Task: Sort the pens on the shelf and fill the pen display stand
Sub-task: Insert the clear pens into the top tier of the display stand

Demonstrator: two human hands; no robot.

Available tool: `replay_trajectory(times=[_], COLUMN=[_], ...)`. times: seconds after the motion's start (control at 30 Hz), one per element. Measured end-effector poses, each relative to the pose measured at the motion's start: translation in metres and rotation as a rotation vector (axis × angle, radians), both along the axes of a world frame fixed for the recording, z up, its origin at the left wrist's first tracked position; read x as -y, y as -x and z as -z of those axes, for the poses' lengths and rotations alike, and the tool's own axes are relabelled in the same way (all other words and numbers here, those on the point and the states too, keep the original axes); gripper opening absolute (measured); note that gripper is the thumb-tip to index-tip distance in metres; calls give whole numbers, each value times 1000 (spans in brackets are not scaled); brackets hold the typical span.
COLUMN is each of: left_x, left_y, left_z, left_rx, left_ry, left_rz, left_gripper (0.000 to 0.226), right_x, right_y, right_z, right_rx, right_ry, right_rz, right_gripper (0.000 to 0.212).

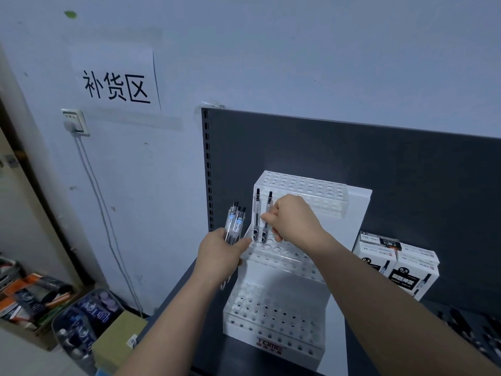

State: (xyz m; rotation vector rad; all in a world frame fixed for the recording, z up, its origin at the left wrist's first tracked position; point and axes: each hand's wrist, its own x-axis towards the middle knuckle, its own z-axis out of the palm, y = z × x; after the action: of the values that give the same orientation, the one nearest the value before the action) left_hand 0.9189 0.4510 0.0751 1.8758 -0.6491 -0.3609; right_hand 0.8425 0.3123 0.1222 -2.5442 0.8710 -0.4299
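Left hand (217, 253): closed round a bundle of pens (234, 223), left of centre, held upright as ready stock.
Right hand (294, 221): one pen (269, 204) is pinched mid-barrel, centre frame, apparently for guidance into a middle-tier hole.
Stand (273, 316): a seated pen (257, 210) is beside it; the other holes appear unfilled.
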Motion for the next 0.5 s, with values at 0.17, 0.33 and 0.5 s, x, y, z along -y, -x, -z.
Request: replay_trajectory(times=[0.17,0.33,0.5], left_x=[-12,-13,-10], left_y=[6,11,14], left_z=[-12,-22,-22], left_rx=[-66,-192,-255], left_ry=[91,200,208], left_rz=[48,191,327], left_gripper=[25,31,22], right_x=[-5,-21,-20], right_y=[22,34,35], right_z=[-2,-4,-1], right_rx=[256,384,447], right_ry=[-363,-707,-869], right_rz=[-46,-274,-315], right_gripper=[20,11,15])
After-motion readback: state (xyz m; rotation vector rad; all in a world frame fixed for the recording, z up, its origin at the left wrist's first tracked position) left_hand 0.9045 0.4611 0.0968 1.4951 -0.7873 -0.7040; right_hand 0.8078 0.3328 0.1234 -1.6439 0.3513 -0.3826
